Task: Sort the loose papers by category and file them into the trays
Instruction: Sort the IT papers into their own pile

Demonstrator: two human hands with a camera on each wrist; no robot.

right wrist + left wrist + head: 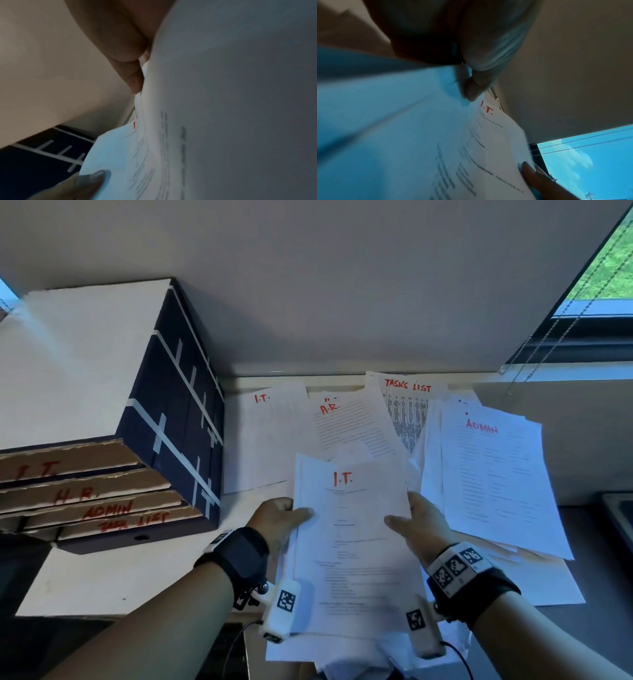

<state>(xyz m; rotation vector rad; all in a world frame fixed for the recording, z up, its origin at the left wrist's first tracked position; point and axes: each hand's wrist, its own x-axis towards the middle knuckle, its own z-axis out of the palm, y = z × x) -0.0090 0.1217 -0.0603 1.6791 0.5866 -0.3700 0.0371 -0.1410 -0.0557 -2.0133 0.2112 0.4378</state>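
I hold a thin stack of white sheets marked "I.T." in red (352,529) above the desk. My left hand (284,518) pinches its left edge, thumb on top. My right hand (416,523) grips the right edge, thumb laid across the page. The left wrist view shows the same I.T. sheet (488,135) under my thumb. The right wrist view shows the sheet's edge (137,155) pinched. At the left stand stacked cardboard trays (102,494) labelled I.T., H.R., ADMIN and TASK LIST in red.
Loose papers lie spread on the desk behind: another I.T. sheet (263,436), an A.R. sheet (349,422), a TASKS LIST sheet (407,405) and an ADMIN pile (493,474). A dark blue box (178,405) sits atop the trays. A window with blind cords (582,313) is at right.
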